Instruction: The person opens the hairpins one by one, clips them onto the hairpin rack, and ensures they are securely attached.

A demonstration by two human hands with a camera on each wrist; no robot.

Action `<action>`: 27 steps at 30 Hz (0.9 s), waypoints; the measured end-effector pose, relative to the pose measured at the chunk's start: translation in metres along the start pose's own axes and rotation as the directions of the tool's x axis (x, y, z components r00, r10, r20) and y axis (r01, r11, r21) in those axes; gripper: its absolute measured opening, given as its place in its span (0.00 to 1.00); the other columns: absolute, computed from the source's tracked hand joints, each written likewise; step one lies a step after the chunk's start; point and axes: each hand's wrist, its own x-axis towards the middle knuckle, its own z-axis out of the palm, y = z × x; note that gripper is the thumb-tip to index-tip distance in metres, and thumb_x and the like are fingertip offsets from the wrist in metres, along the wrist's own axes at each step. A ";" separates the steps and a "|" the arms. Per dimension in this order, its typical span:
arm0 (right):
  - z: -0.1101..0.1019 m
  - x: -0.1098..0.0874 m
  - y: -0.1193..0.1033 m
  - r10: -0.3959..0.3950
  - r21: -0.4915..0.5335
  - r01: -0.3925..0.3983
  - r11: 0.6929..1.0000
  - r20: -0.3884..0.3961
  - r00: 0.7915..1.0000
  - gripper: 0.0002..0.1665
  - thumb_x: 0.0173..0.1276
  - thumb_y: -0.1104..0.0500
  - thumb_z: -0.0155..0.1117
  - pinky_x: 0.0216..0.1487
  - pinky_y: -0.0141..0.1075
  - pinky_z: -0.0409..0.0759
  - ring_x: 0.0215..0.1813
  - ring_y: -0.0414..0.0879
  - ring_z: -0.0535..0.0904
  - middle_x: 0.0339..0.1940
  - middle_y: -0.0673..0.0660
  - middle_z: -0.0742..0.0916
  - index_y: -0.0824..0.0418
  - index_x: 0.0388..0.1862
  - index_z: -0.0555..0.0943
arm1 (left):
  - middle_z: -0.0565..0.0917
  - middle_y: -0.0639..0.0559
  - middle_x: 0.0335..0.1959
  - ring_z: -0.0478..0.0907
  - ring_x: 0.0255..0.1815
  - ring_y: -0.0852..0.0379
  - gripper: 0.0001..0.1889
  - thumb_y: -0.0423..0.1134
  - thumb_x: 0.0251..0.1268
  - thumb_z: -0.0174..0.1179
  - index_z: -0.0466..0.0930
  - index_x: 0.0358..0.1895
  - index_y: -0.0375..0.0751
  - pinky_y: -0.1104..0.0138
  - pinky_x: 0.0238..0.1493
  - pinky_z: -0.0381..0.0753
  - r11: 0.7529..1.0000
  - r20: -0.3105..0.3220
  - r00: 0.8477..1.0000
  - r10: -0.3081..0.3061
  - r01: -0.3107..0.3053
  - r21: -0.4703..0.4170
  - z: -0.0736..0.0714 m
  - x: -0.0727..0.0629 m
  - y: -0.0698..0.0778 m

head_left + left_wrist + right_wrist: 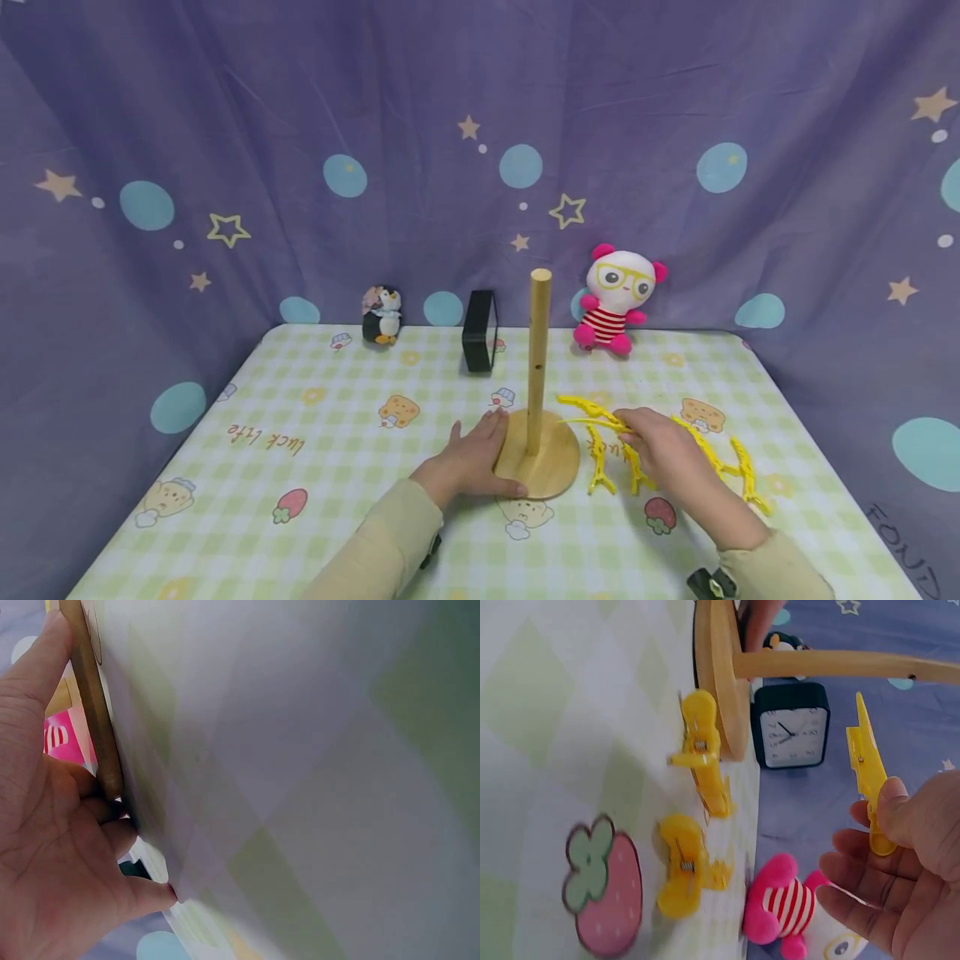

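A wooden stand has a round base (555, 475) and an upright pole (538, 350) with small holes in it. My left hand (472, 458) holds the left rim of this base, thumb at the front and fingers toward the back. Seen from the left wrist, the rim lies against the thumb and fingers. To the right of the stand, my right hand (663, 454) pinches a yellow clothespin (866, 754) between thumb and forefinger, raised over the table. Several more yellow clothespins (597, 467) lie on the cloth beneath and beyond that hand.
A black square clock (791, 724) stands behind the stand. At the table's back edge sit a penguin figure (382, 317) on the left and a pink and white plush bear (606, 321) on the right. A purple curtain (420, 100) hangs behind the checked tablecloth (337, 492).
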 end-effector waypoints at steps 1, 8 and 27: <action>0.002 0.001 -0.002 -0.010 0.004 0.010 1.000 -0.003 1.000 0.16 0.64 0.66 0.67 0.46 0.49 0.81 0.48 0.55 0.83 0.46 0.58 0.87 0.63 0.52 0.82 | 0.46 0.46 0.80 0.42 0.79 0.50 0.62 0.73 0.50 0.62 0.43 0.78 0.37 0.39 0.71 0.42 1.000 0.001 1.000 -0.002 0.002 -0.001 0.000 0.000 0.000; 0.018 0.009 -0.015 -0.065 0.020 0.065 0.998 -0.006 0.998 0.18 0.62 0.66 0.69 0.47 0.48 0.81 0.47 0.52 0.84 0.44 0.55 0.88 0.63 0.52 0.83 | 0.45 0.47 0.80 0.41 0.79 0.51 0.62 0.74 0.49 0.61 0.42 0.79 0.38 0.39 0.72 0.42 1.000 0.017 1.000 -0.008 0.008 -0.005 0.000 0.000 0.002; 0.049 0.026 -0.038 -0.205 -0.003 0.205 0.979 -0.062 0.977 0.19 0.57 0.68 0.72 0.42 0.41 0.81 0.40 0.47 0.82 0.39 0.52 0.89 0.59 0.49 0.85 | 0.48 0.47 0.79 0.42 0.79 0.51 0.60 0.74 0.49 0.61 0.49 0.78 0.39 0.39 0.71 0.42 1.000 0.016 1.000 -0.014 0.014 0.007 0.000 0.000 0.002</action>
